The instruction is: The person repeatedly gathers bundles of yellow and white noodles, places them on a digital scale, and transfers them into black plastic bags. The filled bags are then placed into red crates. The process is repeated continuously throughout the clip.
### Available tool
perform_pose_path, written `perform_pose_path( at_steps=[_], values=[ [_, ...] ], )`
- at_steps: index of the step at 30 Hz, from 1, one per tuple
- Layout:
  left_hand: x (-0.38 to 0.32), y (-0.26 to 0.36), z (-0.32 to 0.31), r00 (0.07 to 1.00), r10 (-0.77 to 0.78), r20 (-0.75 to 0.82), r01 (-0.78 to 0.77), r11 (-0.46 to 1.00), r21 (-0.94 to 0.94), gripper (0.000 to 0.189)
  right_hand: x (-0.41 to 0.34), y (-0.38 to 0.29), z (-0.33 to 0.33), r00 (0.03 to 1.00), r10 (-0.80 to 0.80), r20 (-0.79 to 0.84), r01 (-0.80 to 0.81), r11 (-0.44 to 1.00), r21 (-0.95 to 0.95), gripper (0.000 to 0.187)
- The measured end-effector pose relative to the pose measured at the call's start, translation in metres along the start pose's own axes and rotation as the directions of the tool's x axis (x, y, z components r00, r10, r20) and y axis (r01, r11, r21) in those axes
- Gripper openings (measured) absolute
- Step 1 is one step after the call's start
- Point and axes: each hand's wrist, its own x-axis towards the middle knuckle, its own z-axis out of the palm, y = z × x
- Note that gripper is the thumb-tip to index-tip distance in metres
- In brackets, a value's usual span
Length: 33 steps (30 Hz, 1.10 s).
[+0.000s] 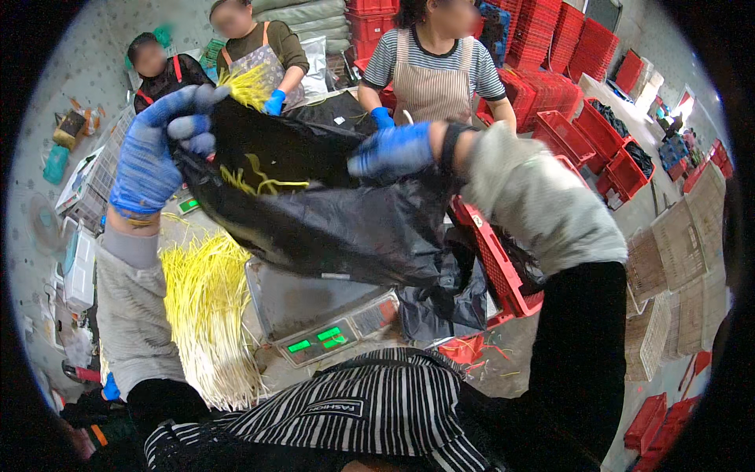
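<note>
Blue-and-white knitted gloves cover both my hands. My left hand (144, 156) grips the left side of a black plastic bag (354, 227) and holds it up, mouth spread. Blurred by motion, my right hand (395, 150) lies across the bag's mouth at the right; its fingertip grip is unclear. A few loose yellow leaves (259, 183) show at the opening. Under the bag stands a digital weighing scale (318, 339) with lit green displays and a metal platform. A heap of yellow chives (206, 312) with pale stalks lies left of the scale.
Red plastic crates (501, 259) stand close at the right, one with black bags hanging over it. Across the table are several co-workers, one in a striped apron (433, 76). More crates (531, 35) are stacked behind. Pale mesh baskets (666, 253) stand far right.
</note>
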Motion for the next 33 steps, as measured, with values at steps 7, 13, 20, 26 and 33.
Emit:
perform_pose_path(
  at_steps=[7,13,20,26,33],
  values=[
    [-0.056,-0.009,-0.060,0.977,0.033,-0.211,-0.042,0.998,-0.037,0.045,-0.092,-0.046,-0.026,0.899,0.047,0.435,0.063,0.970,-0.235,0.056],
    [-0.091,-0.020,-0.057,0.978,0.048,-0.203,-0.044,0.999,0.028,0.033,-0.106,-0.049,0.028,0.887,-0.379,-0.265,-0.026,0.530,-0.847,0.056],
    [-0.092,-0.017,-0.110,0.959,0.079,-0.271,-0.119,0.984,-0.133,0.031,-0.098,-0.070,0.016,0.985,-0.036,-0.167,-0.086,0.742,-0.665,0.035],
    [-0.094,-0.025,-0.130,0.903,0.284,-0.322,-0.339,0.932,-0.128,0.027,-0.143,-0.082,-0.037,0.688,-0.677,-0.262,0.358,0.630,-0.689,0.025],
    [-0.059,-0.054,-0.034,0.978,0.197,-0.068,-0.149,0.890,0.430,0.022,-0.135,-0.141,0.011,0.023,-0.547,-0.837,-0.128,0.829,-0.545,0.029]
  ],
)
